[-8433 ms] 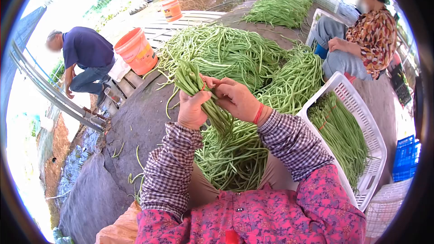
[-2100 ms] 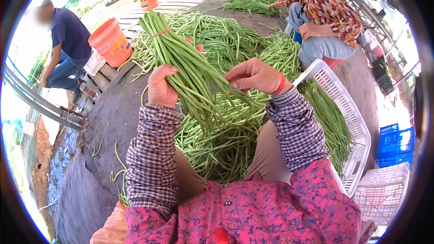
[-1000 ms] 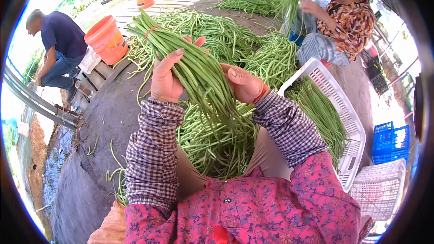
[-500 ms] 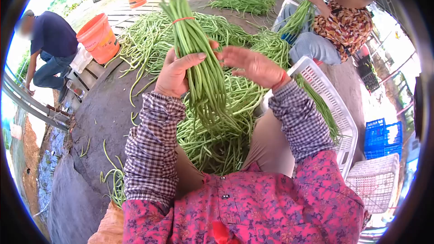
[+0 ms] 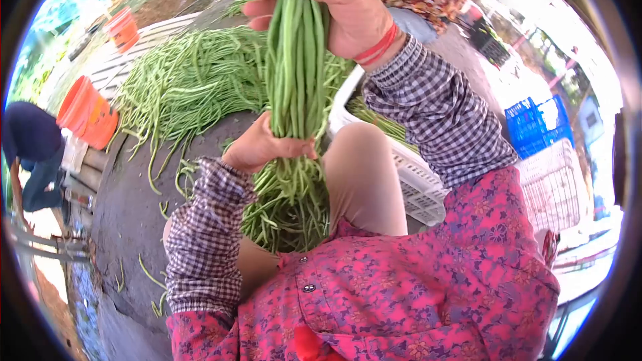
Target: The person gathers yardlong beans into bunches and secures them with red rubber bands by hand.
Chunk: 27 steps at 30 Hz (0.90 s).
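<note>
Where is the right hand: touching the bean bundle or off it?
Touching. The head view shows the right hand closed round the bean bundle near its top, with no gap between them.

**A:** What colour is the bean bundle point(image 5: 297, 60)?

**B:** Green all through. The loose bean pile point(image 5: 187, 73) at ten o'clock is the same green.

**A:** And the sleeves point(image 5: 435, 113)?

**B:** Brown-and-white check on both. Red bands point(image 5: 376, 45) circle the wrist of the right hand point(image 5: 341, 7).

**A:** The top point(image 5: 414, 281)?

**B:** Pink-red with a small floral print. The trousers point(image 5: 364, 174) are plain tan.

**A:** And around them?

**B:** There's a white crate point(image 5: 418, 184) at three o'clock and a blue crate point(image 5: 538, 124) further out. At nine o'clock are an orange bucket point(image 5: 87, 110) and a person's navy shirt point(image 5: 30, 134). The ground point(image 5: 130, 187) is grey.
</note>
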{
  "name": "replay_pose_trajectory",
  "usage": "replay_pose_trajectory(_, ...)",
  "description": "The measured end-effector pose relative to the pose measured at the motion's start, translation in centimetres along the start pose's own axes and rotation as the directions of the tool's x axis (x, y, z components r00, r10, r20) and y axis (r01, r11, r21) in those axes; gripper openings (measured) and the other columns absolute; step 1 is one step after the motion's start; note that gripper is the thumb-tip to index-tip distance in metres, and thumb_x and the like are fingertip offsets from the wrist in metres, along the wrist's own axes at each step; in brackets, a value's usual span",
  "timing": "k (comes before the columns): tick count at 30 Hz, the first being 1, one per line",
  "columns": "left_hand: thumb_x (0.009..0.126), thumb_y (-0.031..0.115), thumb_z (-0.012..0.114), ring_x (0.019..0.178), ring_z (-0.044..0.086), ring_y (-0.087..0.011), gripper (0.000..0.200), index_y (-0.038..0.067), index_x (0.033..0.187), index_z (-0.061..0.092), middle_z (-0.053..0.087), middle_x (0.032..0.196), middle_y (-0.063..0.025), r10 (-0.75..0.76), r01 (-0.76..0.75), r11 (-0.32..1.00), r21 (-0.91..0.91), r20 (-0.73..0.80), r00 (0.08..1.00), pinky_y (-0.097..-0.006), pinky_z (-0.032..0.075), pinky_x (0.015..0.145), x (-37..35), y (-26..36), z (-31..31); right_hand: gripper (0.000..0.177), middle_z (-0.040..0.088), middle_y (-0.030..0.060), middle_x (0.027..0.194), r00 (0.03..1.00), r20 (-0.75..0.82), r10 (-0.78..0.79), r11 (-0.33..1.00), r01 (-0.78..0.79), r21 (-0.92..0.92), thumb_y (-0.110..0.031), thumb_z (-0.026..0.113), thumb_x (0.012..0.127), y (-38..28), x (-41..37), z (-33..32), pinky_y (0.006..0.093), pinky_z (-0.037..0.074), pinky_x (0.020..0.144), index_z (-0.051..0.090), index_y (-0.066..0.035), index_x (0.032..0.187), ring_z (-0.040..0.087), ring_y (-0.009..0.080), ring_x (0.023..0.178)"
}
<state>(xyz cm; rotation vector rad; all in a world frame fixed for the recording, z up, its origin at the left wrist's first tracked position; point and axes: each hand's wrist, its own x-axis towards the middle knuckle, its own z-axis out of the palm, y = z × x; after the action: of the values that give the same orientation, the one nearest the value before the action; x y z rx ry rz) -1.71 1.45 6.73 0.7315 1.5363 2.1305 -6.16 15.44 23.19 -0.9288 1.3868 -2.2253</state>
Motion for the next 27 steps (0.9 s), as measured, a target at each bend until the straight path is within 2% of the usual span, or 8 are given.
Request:
replay_pose_trajectory(3, 0.068, 0.004, 0.077, 0.073, 0.064, -0.0198, 0.034, 0.0, 0.096, 0.058, 0.064, 0.083, -0.0095, -0.126, 0.123, 0.992, -0.036, -0.097, 0.987, -0.0328, 0.052, 0.067, 0.0, 1.8, 1.3, 0.025, 0.064, 0.0086, 0.082, 0.985, 0.03, -0.17, 0.976, 0.173, -0.133, -0.021, 0.064, 0.087, -2.3, -0.4, -1.3, 0.0322, 0.054, 0.06, 0.061, 0.0, 0.099, 0.065, 0.0191, 0.07)
replay_pose_trajectory(8, 0.067, 0.013, 0.078, 0.068, 0.065, -0.0168, 0.034, 0.0, 0.095, 0.064, 0.068, 0.079, -0.0108, 0.412, 0.055, 0.645, 0.762, -0.407, 0.815, -0.0289, 0.052, 0.065, 8.2, 1.9, 4.7, 0.014, 0.06, 0.0047, 0.072, 0.877, -0.238, -0.418, 0.891, 0.346, -0.294, -0.013, 0.068, 0.082, -8.4, -4.6, -5.2, 0.0327, 0.053, 0.056, 0.061, -0.004, 0.091, 0.061, 0.0171, 0.062)
replay_pose_trajectory(12, 0.068, 0.012, 0.076, 0.064, 0.064, -0.0163, 0.033, 0.001, 0.096, 0.064, 0.067, 0.077, -0.0104, 0.597, -0.147, 0.494, 0.857, -0.211, 0.774, -0.0288, 0.052, 0.061, 14.0, 1.9, 3.3, 0.01, 0.057, 0.0041, 0.069, 0.826, -0.307, -0.472, 0.88, 0.464, -0.102, -0.015, 0.06, 0.086, -12.1, -8.0, -6.4, 0.0353, 0.054, 0.058, 0.059, -0.005, 0.088, 0.058, 0.0189, 0.059)
replay_pose_trajectory(18, 0.073, 0.004, 0.073, 0.057, 0.057, -0.0087, 0.02, -0.002, 0.088, 0.063, 0.061, 0.072, -0.0029, -0.001, -0.008, 0.983, 0.183, 0.048, 0.999, -0.0223, 0.048, 0.051, 18.6, -2.4, 8.8, 0.013, 0.057, 0.0028, 0.071, 0.763, -0.385, -0.519, 0.85, 0.414, -0.326, -0.018, 0.059, 0.088, -16.5, -11.4, -12.8, 0.0328, 0.052, 0.056, 0.06, -0.006, 0.091, 0.057, 0.0171, 0.058)
replay_pose_trajectory(20, 0.072, 0.005, 0.073, 0.062, 0.057, -0.0103, 0.018, -0.002, 0.083, 0.062, 0.058, 0.068, 0.0003, 0.007, -0.037, 0.883, 0.468, 0.064, 0.998, -0.0244, 0.047, 0.053, 20.9, -5.9, 12.2, 0.017, 0.055, 0.0006, 0.069, 0.585, -0.31, -0.75, 0.587, 0.372, -0.719, -0.022, 0.065, 0.087, -17.5, -12.8, -12.4, 0.0267, 0.048, 0.053, 0.059, -0.007, 0.087, 0.055, 0.0125, 0.057)
replay_pose_trajectory(23, 0.07, 0.023, 0.076, 0.092, 0.061, -0.0254, 0.054, -0.003, 0.111, 0.053, 0.062, 0.098, -0.0156, -0.19, -0.203, 0.523, 0.828, 0.345, 0.919, -0.0366, 0.048, 0.083, 21.5, -12.1, 13.2, 0.017, 0.054, 0.001, 0.064, 0.652, -0.088, -0.753, 0.344, 0.276, -0.898, -0.02, 0.067, 0.085, -23.7, -16.7, -15.7, 0.0244, 0.046, 0.051, 0.058, -0.006, 0.085, 0.053, 0.0116, 0.054)
replay_pose_trajectory(25, 0.072, 0.028, 0.074, 0.108, 0.055, -0.0317, 0.067, -0.003, 0.123, 0.043, 0.055, 0.117, -0.0219, -0.574, -0.173, 0.289, 0.942, 0.315, 0.756, -0.0386, 0.042, 0.093, 20.8, -12.9, 13.0, 0.014, 0.055, 0.0025, 0.062, 0.576, -0.033, -0.817, 0.115, 0.107, -0.988, -0.014, 0.066, 0.084, -25.3, -19.1, -15.4, 0.024, 0.046, 0.05, 0.058, -0.003, 0.087, 0.054, 0.012, 0.052)
replay_pose_trajectory(27, 0.071, 0.025, 0.073, 0.108, 0.055, -0.0336, 0.065, -0.004, 0.123, 0.045, 0.055, 0.118, -0.0221, -0.442, -0.248, 0.417, 0.874, 0.434, 0.785, -0.0388, 0.043, 0.092, 19.9, -10.9, 13.1, 0.016, 0.059, 0.0052, 0.073, 0.669, -0.153, -0.727, 0.08, -0.138, -0.987, -0.014, 0.064, 0.084, -27.4, -21.8, -17.0, 0.0247, 0.047, 0.058, 0.059, -0.002, 0.093, 0.057, 0.013, 0.064)
